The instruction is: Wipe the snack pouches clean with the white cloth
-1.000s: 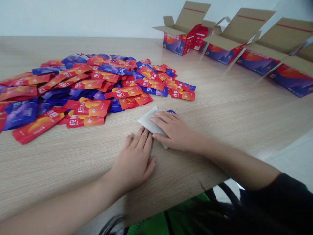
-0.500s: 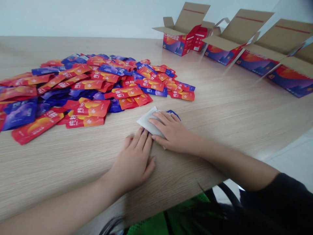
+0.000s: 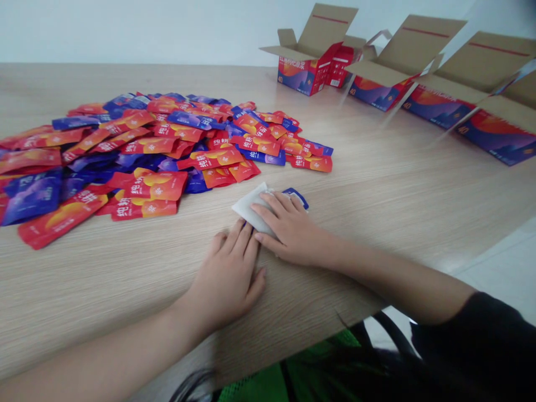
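Note:
My right hand (image 3: 293, 229) lies flat, fingers stretched out, on top of a small stack of packets (image 3: 253, 206) whose pale back faces up; a blue corner of a packet (image 3: 298, 196) shows beyond the fingers. My left hand (image 3: 230, 273) rests palm down on the wooden table (image 3: 397, 190), fingers together, their tips touching the near edge of that stack. A big loose heap of red and blue sachets (image 3: 167, 145) spreads over the table to the left of and behind both hands.
Several open cardboard cartons printed red and blue, such as the nearest carton (image 3: 307, 70), stand in a row at the back right. The table's edge runs diagonally at the lower right, with green fabric (image 3: 272, 385) below it.
Both hands and the pale stack have shifted slightly to the left. A bit more of the blue packet corner shows beyond my right fingers.

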Tool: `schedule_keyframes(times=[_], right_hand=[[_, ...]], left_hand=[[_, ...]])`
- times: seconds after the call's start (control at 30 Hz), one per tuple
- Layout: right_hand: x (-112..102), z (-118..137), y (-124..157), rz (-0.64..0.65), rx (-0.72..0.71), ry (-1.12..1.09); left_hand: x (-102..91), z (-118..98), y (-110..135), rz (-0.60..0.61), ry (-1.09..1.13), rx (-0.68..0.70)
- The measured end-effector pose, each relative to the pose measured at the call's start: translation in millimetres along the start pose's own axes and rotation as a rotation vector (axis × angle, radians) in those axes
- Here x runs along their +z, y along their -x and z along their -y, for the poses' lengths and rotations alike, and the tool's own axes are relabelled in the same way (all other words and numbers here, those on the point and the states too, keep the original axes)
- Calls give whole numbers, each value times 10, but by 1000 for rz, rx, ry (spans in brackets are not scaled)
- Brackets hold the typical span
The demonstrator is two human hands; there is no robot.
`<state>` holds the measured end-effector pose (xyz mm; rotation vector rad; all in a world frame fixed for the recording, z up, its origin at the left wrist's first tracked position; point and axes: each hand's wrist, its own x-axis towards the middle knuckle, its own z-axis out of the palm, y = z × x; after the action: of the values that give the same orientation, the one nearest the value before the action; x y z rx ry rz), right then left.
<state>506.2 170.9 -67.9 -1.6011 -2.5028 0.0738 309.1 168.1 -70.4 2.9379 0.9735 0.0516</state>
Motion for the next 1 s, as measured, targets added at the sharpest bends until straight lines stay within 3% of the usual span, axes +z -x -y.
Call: schedule_keyframes(times=[0.07, 0.27, 0.53, 0.6, 0.8, 0.9, 1.0], right_hand=[[-34, -62, 2, 14, 18, -13], [-71, -272, -18, 42, 260, 20], [-1, 28, -1, 11, 81, 14], [-28, 0, 7, 14, 99, 8], [-87, -199, 3, 31, 330, 44], [-43, -149, -12, 11, 331, 67], [3, -29, -15, -13, 230, 64]], left_hand=[[-1, -1, -1, -7, -5, -3], [5, -6, 10, -1, -14, -25], [0, -3, 1, -14, -17, 7], [3, 0, 2, -17, -19, 1], [1, -3, 12, 1, -17, -13], [-2, -8, 9, -2, -16, -22], [0, -7, 1, -11, -16, -14]])
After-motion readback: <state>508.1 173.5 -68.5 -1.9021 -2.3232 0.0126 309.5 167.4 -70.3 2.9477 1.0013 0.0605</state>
